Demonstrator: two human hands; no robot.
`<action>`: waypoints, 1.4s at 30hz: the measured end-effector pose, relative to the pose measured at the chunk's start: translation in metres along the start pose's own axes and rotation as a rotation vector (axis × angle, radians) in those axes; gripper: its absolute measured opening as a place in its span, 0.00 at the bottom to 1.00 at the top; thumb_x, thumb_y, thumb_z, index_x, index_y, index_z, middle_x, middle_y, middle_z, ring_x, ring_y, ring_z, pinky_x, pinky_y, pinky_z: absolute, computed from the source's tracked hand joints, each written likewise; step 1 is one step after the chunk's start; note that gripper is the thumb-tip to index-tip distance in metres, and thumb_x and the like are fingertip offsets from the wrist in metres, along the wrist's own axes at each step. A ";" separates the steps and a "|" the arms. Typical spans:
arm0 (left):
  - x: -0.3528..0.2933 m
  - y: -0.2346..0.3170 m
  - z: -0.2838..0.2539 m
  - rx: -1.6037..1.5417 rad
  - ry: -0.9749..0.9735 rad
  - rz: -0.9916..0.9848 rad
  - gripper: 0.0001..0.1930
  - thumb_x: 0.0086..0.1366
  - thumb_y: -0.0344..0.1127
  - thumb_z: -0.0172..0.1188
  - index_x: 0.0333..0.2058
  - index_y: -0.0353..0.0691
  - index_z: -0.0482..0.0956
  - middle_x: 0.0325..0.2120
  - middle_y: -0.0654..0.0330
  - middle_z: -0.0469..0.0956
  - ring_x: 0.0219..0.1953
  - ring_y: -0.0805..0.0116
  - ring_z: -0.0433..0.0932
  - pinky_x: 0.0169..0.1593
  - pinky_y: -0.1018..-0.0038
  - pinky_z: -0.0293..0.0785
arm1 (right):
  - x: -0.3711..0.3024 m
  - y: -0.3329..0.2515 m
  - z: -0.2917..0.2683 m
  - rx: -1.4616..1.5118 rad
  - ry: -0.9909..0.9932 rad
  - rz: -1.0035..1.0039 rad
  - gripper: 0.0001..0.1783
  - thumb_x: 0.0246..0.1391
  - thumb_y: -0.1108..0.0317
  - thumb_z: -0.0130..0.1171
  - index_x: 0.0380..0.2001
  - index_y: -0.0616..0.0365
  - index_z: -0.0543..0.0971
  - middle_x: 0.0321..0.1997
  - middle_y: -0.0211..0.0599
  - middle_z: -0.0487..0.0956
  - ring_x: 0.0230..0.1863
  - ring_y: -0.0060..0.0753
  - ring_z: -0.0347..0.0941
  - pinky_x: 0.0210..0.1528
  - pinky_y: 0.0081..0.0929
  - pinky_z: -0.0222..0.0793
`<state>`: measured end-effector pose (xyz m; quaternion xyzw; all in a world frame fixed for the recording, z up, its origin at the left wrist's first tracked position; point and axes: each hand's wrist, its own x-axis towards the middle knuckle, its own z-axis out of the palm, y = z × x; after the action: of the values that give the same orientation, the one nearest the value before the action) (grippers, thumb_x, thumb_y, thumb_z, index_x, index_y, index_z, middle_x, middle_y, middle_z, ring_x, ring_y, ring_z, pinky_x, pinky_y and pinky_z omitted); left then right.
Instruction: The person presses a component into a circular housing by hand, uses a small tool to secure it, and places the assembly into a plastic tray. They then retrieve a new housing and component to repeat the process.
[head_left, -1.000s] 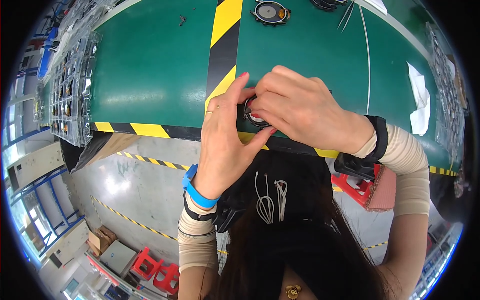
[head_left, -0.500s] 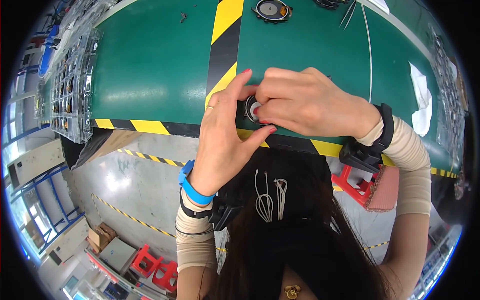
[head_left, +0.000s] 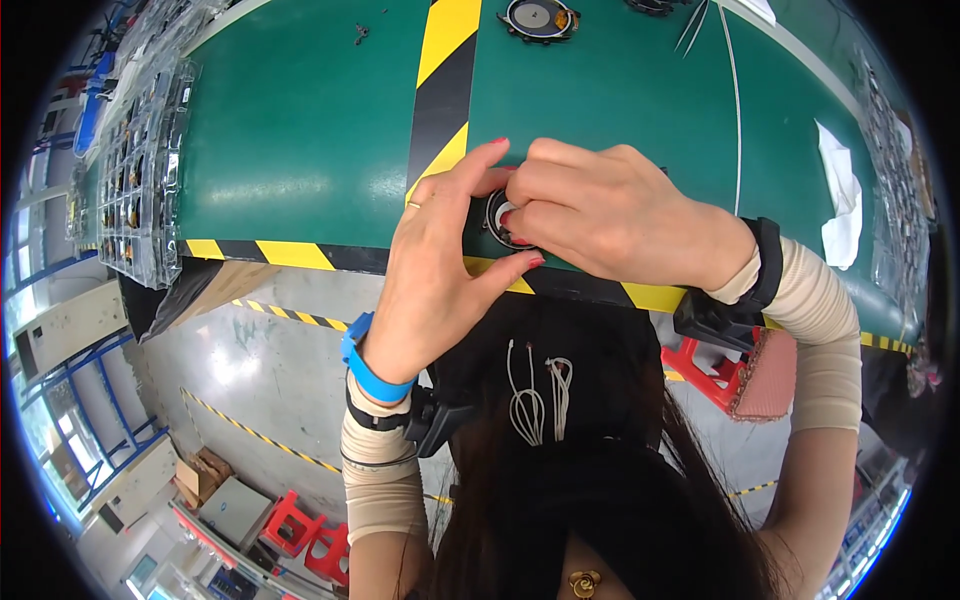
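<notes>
Cupping the left side of a small round casing [head_left: 493,218], the left hand [head_left: 425,270] has its thumb on the near side and its forefinger on the far side, spread apart, probably to stop the part from turning. Its other fingers are partly hidden, so I cannot tell if they grip the rim. The right hand [head_left: 630,215] arches over from the right, fingers bent and tips gathered at the casing's face; whether they pinch something small there cannot be told. The casing is at the front of the green desk [head_left: 300,130], just right of the striped tape [head_left: 443,85], presumably for easy reach and a clear look down. Farther back lie another round casing [head_left: 537,18] and metal tweezers [head_left: 692,28], well apart from both hands, likely to leave elbow room. Clear trays [head_left: 145,180] stand at the left end; a white sheet [head_left: 840,195] lies to the right, beyond a thin white cord [head_left: 735,110].
</notes>
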<state>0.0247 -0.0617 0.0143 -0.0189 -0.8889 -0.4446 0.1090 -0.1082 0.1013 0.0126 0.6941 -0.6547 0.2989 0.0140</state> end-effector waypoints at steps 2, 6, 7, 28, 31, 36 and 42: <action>0.003 -0.002 -0.003 -0.017 -0.019 0.001 0.43 0.45 0.24 0.74 0.61 0.37 0.64 0.46 0.52 0.78 0.47 0.53 0.74 0.53 0.62 0.71 | 0.003 0.003 -0.002 -0.001 0.001 -0.013 0.08 0.44 0.73 0.65 0.31 0.56 0.79 0.33 0.28 0.72 0.36 0.29 0.71 0.23 0.24 0.65; 0.008 -0.004 -0.005 -0.007 -0.018 -0.026 0.42 0.46 0.24 0.74 0.61 0.38 0.65 0.46 0.52 0.78 0.47 0.53 0.74 0.53 0.62 0.71 | 0.005 0.007 0.002 0.017 0.069 0.003 0.09 0.42 0.73 0.66 0.31 0.56 0.79 0.33 0.28 0.72 0.35 0.29 0.71 0.22 0.24 0.66; 0.008 -0.005 -0.005 0.015 -0.009 -0.006 0.42 0.46 0.24 0.74 0.62 0.39 0.65 0.46 0.53 0.78 0.47 0.56 0.75 0.53 0.64 0.72 | 0.006 0.007 0.005 0.033 0.132 0.042 0.09 0.42 0.73 0.66 0.30 0.56 0.79 0.33 0.28 0.72 0.35 0.28 0.71 0.22 0.24 0.65; 0.011 -0.011 -0.010 0.009 -0.051 0.010 0.43 0.47 0.25 0.75 0.63 0.41 0.65 0.48 0.54 0.77 0.46 0.62 0.77 0.53 0.68 0.74 | 0.013 0.013 0.003 0.019 0.080 0.015 0.07 0.45 0.72 0.67 0.30 0.55 0.79 0.34 0.27 0.74 0.34 0.29 0.71 0.21 0.24 0.65; 0.011 -0.012 -0.011 -0.002 -0.064 -0.007 0.44 0.47 0.25 0.76 0.63 0.41 0.65 0.48 0.54 0.77 0.46 0.62 0.77 0.53 0.68 0.74 | 0.012 0.016 0.001 0.044 0.060 -0.002 0.07 0.45 0.72 0.67 0.29 0.55 0.79 0.34 0.27 0.74 0.34 0.29 0.71 0.21 0.24 0.65; 0.012 -0.011 -0.011 -0.051 -0.089 -0.009 0.42 0.48 0.25 0.74 0.62 0.39 0.64 0.48 0.52 0.77 0.49 0.54 0.75 0.54 0.64 0.71 | 0.013 0.023 -0.001 0.075 0.037 -0.080 0.07 0.45 0.73 0.67 0.29 0.56 0.79 0.33 0.28 0.73 0.34 0.28 0.71 0.21 0.24 0.65; 0.013 -0.008 -0.015 -0.088 -0.134 -0.009 0.40 0.49 0.24 0.72 0.62 0.36 0.64 0.48 0.50 0.76 0.50 0.50 0.73 0.54 0.62 0.70 | 0.016 0.021 -0.001 0.069 0.043 -0.095 0.07 0.44 0.73 0.67 0.29 0.57 0.79 0.33 0.28 0.72 0.34 0.28 0.70 0.21 0.25 0.65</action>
<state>0.0138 -0.0794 0.0197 -0.0494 -0.8738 -0.4816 0.0466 -0.1280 0.0839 0.0125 0.7180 -0.6097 0.3353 0.0185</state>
